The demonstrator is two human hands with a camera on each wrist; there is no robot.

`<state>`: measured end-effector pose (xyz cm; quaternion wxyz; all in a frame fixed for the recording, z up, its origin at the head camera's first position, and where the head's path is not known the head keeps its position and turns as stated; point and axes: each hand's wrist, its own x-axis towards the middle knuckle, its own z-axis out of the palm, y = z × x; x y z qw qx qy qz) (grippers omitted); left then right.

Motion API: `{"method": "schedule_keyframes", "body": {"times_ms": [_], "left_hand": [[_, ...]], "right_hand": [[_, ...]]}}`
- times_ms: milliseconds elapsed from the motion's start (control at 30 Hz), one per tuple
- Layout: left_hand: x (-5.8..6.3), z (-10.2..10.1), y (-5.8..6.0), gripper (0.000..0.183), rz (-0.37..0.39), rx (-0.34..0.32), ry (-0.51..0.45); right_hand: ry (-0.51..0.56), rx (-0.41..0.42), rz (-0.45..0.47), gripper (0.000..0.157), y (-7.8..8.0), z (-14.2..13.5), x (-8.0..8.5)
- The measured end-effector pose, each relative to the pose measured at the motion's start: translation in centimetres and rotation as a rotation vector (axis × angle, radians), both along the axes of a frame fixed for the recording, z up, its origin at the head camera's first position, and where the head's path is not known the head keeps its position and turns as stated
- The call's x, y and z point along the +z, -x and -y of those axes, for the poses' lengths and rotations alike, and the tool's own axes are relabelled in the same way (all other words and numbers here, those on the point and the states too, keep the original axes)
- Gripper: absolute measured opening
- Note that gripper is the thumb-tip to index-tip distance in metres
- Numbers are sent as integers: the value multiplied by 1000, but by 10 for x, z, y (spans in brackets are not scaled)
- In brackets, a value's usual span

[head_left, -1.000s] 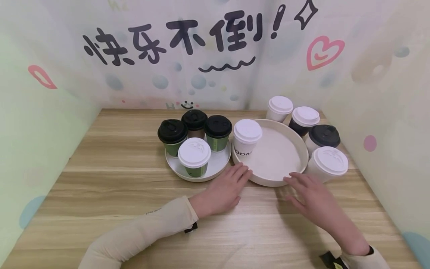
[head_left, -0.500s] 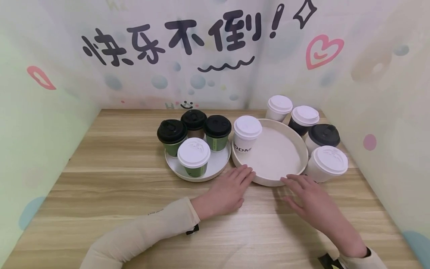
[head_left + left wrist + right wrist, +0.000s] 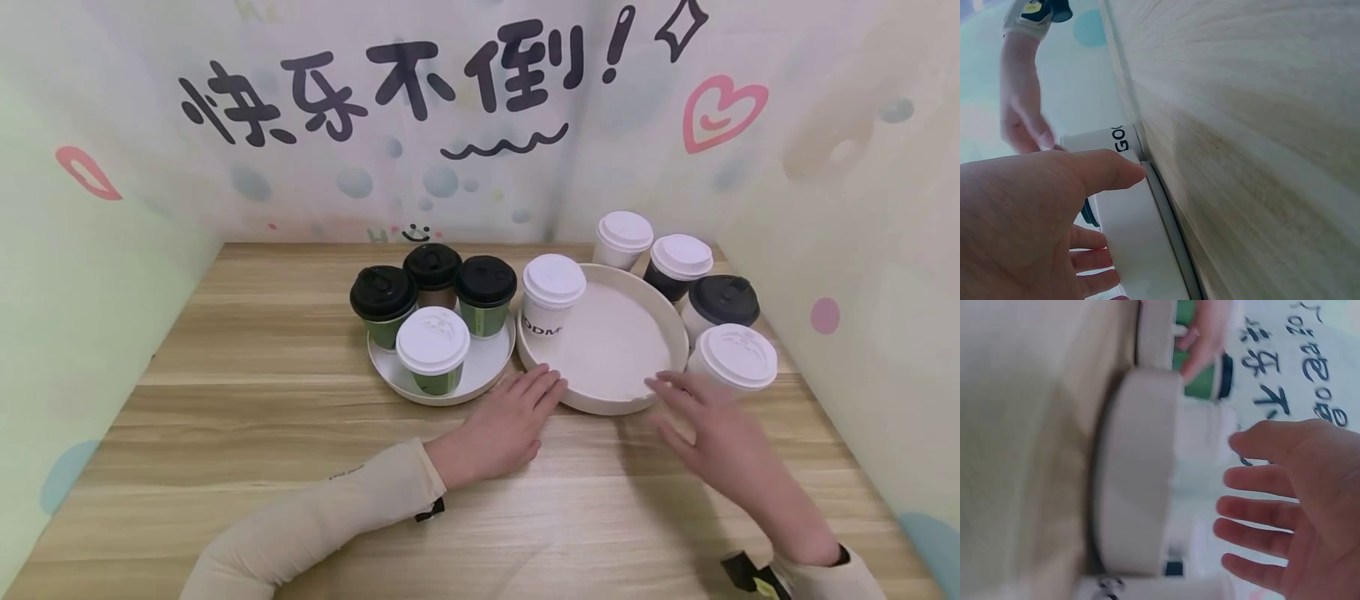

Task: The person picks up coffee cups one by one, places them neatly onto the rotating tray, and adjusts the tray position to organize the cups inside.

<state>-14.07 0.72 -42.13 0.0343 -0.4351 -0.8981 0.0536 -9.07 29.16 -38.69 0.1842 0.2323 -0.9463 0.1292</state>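
Note:
My left hand (image 3: 502, 427) touches the front left rim of a round beige tray (image 3: 596, 407) with its fingers extended, as the left wrist view also shows. One white lidded paper cup (image 3: 553, 296) with black lettering stands upright at the tray's left side. My right hand (image 3: 720, 442) hovers off the tray's front right edge, fingers spread and slightly bent, with nothing in them. Behind it, partly covered, stands a white cup (image 3: 735, 354) outside the tray. In the right wrist view that hand's fingers (image 3: 1260, 512) are apart from the tray wall.
Left of the tray, a smaller white plate (image 3: 480, 375) carries several cups: a green one with a white lid (image 3: 433, 350) in front and black-lidded ones (image 3: 486, 292) behind. Along the tray's right side stand a black-lidded cup (image 3: 722, 304) and white-lidded cups (image 3: 678, 265).
My right hand has lifted away from the tray's front rim and shifted right, towards the white cup. The cup on the tray sits slightly farther back. My left hand has barely moved.

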Motion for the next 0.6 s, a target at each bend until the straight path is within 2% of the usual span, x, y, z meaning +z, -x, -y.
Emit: {"method": "schedule_keyframes", "body": {"times_ms": [133, 200, 267, 367, 433, 600], "left_hand": [[1, 0, 0, 76, 5, 3, 1], [2, 1, 0, 76, 11, 5, 1], [2, 1, 0, 76, 12, 6, 3], [3, 1, 0, 76, 10, 7, 5], [3, 1, -1, 76, 10, 7, 7], [4, 1, -1, 76, 23, 8, 3]], "right_hand": [[90, -45, -102, 52, 8, -16, 18], [117, -108, -137, 51, 12, -25, 25], [141, -188, -133, 52, 15, -34, 31], [157, -322, -65, 56, 18, -46, 36], [161, -380, 10, 62, 20, -54, 37], [132, -463, 165, 75, 22, -66, 36]]}}
